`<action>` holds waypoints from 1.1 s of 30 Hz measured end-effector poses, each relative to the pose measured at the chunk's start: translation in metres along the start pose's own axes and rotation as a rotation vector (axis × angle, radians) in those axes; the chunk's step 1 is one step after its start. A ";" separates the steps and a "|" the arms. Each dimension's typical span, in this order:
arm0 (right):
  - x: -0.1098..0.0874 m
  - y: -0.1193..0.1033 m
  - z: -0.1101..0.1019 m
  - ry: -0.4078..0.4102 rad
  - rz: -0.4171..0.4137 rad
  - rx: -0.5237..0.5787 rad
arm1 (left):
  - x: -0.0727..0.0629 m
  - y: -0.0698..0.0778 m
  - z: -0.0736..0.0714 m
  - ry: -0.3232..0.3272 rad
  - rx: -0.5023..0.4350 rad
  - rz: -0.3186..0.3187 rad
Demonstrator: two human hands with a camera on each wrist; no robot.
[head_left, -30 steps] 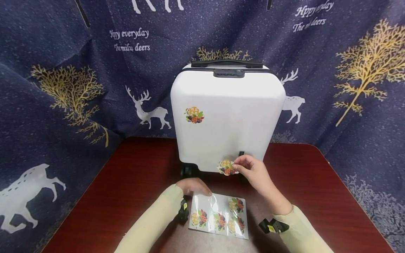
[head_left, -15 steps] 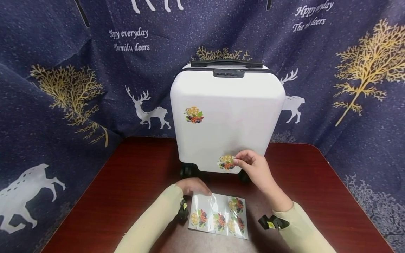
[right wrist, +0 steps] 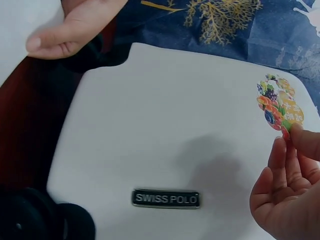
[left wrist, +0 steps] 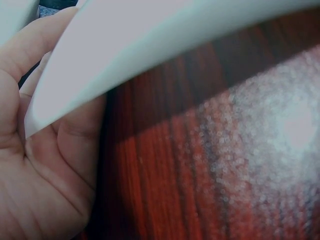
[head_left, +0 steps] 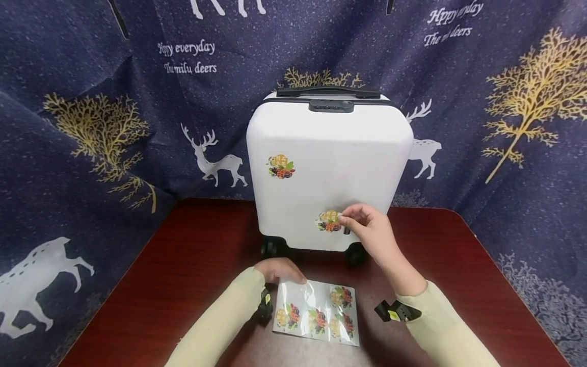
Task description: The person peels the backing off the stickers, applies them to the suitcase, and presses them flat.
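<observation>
My right hand (head_left: 373, 232) pinches the edge of a fruit-printed sticker (head_left: 328, 221) between thumb and fingertips, in front of the lower part of a white suitcase (head_left: 316, 188). In the right wrist view the sticker (right wrist: 276, 105) hangs off the fingertips; whether it touches the suitcase I cannot tell. Another fruit sticker (head_left: 281, 166) is flat on the suitcase's upper left. Below, my left hand (head_left: 281, 270) grips the top left corner of a glossy sticker sheet (head_left: 316, 313), thumb on top. The left wrist view shows the sheet's white underside (left wrist: 125, 45) curving above the table.
The suitcase stands on a dark red wooden table (head_left: 206, 239), on black wheels (head_left: 271, 246). Its dark nameplate (right wrist: 166, 198) is low on the front, its black handle (head_left: 327, 92) on top. A blue deer-patterned cloth (head_left: 183, 112) hangs behind.
My right hand has risen along the suitcase front with the sticker, from its bottom edge to a bit higher. The left hand and the sheet have stayed in place.
</observation>
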State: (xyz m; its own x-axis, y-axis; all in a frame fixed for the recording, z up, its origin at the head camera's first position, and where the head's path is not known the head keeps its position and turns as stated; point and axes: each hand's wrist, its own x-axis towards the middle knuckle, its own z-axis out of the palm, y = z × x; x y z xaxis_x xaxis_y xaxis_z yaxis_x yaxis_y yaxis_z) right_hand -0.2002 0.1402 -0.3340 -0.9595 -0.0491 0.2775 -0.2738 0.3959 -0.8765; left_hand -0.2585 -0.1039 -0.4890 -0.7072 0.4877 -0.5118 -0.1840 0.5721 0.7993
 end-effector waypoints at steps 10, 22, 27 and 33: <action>0.009 -0.014 -0.004 0.019 -0.027 0.012 | 0.000 -0.001 0.000 -0.002 0.002 -0.001; 0.017 -0.024 -0.005 0.035 -0.030 0.030 | -0.001 0.001 -0.001 -0.011 0.003 0.006; 0.022 -0.028 -0.006 0.049 -0.036 0.033 | 0.000 -0.001 -0.001 -0.012 0.003 0.009; 0.027 -0.035 -0.009 0.070 -0.051 0.020 | 0.003 -0.003 -0.001 -0.005 -0.003 0.000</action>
State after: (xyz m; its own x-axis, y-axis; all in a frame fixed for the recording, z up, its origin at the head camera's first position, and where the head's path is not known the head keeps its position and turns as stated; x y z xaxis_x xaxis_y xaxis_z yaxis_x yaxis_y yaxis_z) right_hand -0.2163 0.1337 -0.2925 -0.9375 -0.0047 0.3480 -0.3241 0.3762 -0.8680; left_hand -0.2609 -0.1050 -0.4925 -0.7040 0.4912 -0.5130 -0.1858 0.5698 0.8005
